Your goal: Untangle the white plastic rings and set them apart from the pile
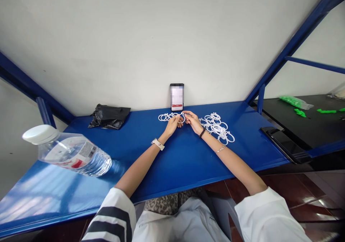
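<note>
Near the back of the blue table, my left hand (172, 126) and my right hand (193, 122) meet at a white curtain ring (184, 119). The left fingers are closed around the ring's left side. On its other side, my right thumb and fingertips pinch it near the small knob at the top; the exact grip is partly hidden by the fingers. A short row of white rings (163, 117) lies just left of and behind my left hand. To the right of my right wrist is a loose, tangled heap of similar white rings (215, 126).
A phone (177, 97) leans upright against the wall behind my hands. A black plastic bag (109, 116) lies at back left, and a tall water bottle (72, 152) stands front left. On the right, a dark phone-like slab (281, 143) rests at the edge of the blue table (172, 170).
</note>
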Demonstrator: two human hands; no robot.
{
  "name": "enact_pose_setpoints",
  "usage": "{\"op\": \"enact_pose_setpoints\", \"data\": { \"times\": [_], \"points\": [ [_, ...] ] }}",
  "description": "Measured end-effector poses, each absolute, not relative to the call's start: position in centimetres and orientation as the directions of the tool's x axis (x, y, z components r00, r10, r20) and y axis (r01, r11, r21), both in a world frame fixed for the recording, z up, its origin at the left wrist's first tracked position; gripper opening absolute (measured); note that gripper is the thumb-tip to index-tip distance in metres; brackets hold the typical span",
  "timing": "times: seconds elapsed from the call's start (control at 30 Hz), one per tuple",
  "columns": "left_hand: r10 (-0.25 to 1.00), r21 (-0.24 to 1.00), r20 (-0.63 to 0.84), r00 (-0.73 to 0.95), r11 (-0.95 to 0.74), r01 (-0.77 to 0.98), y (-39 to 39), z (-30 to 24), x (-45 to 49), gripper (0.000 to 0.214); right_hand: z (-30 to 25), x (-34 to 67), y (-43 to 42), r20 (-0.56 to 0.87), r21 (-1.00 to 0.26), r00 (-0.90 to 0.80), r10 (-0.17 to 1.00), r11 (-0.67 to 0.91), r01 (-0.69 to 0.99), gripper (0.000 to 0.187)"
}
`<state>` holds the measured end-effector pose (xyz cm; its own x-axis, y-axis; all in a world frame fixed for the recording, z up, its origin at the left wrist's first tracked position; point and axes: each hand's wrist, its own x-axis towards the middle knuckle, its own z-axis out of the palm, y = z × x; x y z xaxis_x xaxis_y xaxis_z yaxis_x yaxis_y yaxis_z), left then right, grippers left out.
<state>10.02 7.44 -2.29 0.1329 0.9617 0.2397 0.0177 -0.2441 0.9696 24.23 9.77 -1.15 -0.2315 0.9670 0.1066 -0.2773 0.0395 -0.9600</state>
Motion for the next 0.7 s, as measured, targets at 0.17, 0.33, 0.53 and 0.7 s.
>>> {"op": "enact_pose_setpoints", "data": {
  "times": [0.17, 0.33, 0.53, 0.7],
  "points": [
    [0.963, 0.974, 0.222, 0.151, -0.225, 0.009, 7.32, -2.20, 9.94, 0.052, -0.70, 24.45, 9.44, 0.127, -0.959, -0.302, 0.945, 0.039, -0.282, 0.032],
    [0.961, 0.973, 0.222, 0.165, -0.229, 0.024, 7.34, -2.21, 9.90, 0.050, -0.62, 24.43, 9.34, 0.149, -0.969, -0.328, 0.933, 0.071, -0.238, 0.032],
    [0.954, 0.967, 0.242, 0.180, -0.252, 0.040, 7.17, -1.86, 10.00, 0.043, -0.90, 24.28, 9.51, 0.148, -0.963, -0.285, 0.947, 0.073, -0.260, 0.034],
    [0.959, 0.964, 0.231, 0.163, -0.248, 0.091, 6.91, -1.85, 10.11, 0.045, -0.73, 24.21, 9.43, 0.112, -0.958, -0.236, 0.965, 0.042, -0.283, 0.038]
  ]
}}
